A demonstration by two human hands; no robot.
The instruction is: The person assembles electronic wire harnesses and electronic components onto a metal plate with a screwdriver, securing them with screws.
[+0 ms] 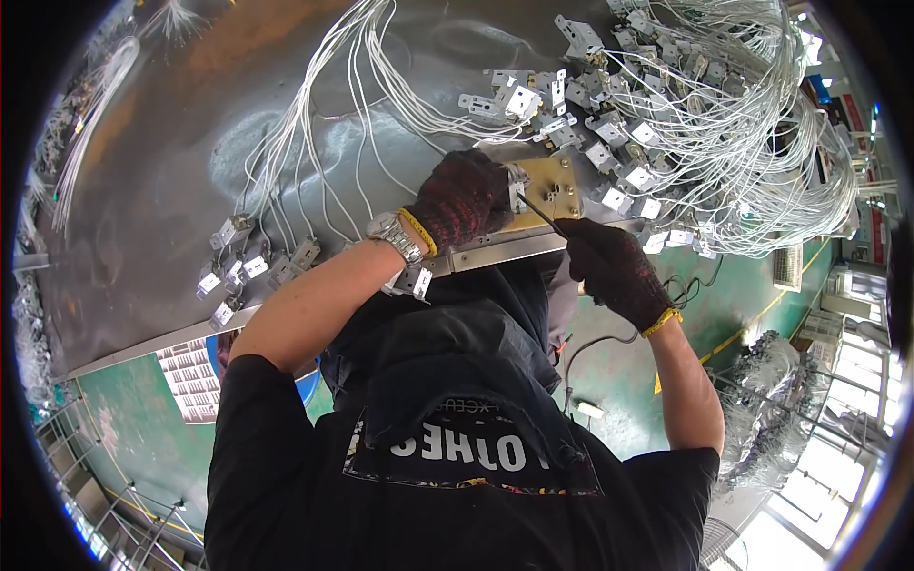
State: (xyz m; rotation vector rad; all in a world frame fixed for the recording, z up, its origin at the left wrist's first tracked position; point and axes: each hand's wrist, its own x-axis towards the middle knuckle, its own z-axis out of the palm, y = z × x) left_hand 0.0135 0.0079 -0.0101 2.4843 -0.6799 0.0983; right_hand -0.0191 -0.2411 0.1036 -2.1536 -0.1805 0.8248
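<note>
My left hand (462, 200), in a dark red-and-black knit glove with a yellow cuff, is closed on a small metal bracket (517, 187). The bracket rests against a brass-coloured plate (550, 183) with pins and holes, at the table's near edge. My right hand (614, 271), gloved alike, grips a thin dark rod-like tool (541, 213). This tool slants up and left from my fist, and its tip reaches the bracket. Its handle is hidden in the glove. Beneath the plate, a metal bar (505, 249) runs along the edge.
White wires (319, 67) cross the metal table (190, 124) to several brackets (255, 266) left of my left arm. A large heap of wired brackets (647, 133) lies at the right. Beyond the edge is green floor (143, 457) with a dark cable (595, 344).
</note>
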